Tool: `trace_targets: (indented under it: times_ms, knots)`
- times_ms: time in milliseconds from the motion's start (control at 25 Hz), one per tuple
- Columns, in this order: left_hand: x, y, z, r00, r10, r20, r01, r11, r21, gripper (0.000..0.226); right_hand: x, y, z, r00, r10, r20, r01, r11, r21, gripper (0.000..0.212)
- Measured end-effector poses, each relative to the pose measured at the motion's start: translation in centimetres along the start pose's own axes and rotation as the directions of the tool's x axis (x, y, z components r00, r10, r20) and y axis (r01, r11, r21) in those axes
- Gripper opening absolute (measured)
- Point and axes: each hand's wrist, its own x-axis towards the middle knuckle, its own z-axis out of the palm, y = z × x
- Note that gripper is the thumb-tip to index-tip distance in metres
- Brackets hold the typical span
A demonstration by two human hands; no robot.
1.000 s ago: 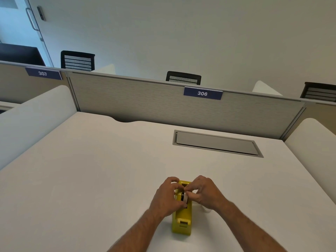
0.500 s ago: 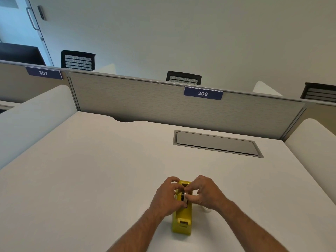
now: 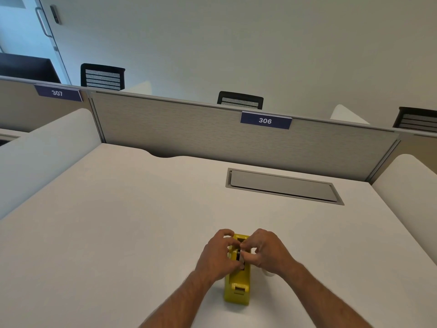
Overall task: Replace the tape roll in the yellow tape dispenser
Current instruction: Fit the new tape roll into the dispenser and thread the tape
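White desk (image 3: 118, 233), grey divider (image 3: 189, 138) at the back, cable hatch (image 3: 283, 187) set in the top. Yellow dispenser (image 3: 237, 281) sits at the near edge, cutter end toward the person. Left hand (image 3: 218, 255) curled against its left side, bracing it. Right hand (image 3: 267, 252) pinched narrow over the cradle, fingertips on a small roll (image 3: 241, 256) in the slot (old or new, can't tell). Something pale (image 3: 268, 273) on the desk peeks from under the right wrist. Step looks like working the roll at the cradle. Next move needs the hub lined up with the side notches, body held still.
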Motion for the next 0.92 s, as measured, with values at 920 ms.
trace_targets:
  times_ms: [920]
  knots:
    - [-0.15,0.38,-0.21,1.000,-0.017,0.008,0.017,1.000,0.018,0.059,-0.17,0.20,-0.16,1.000,0.022,0.001,-0.022,0.999,0.028,0.023]
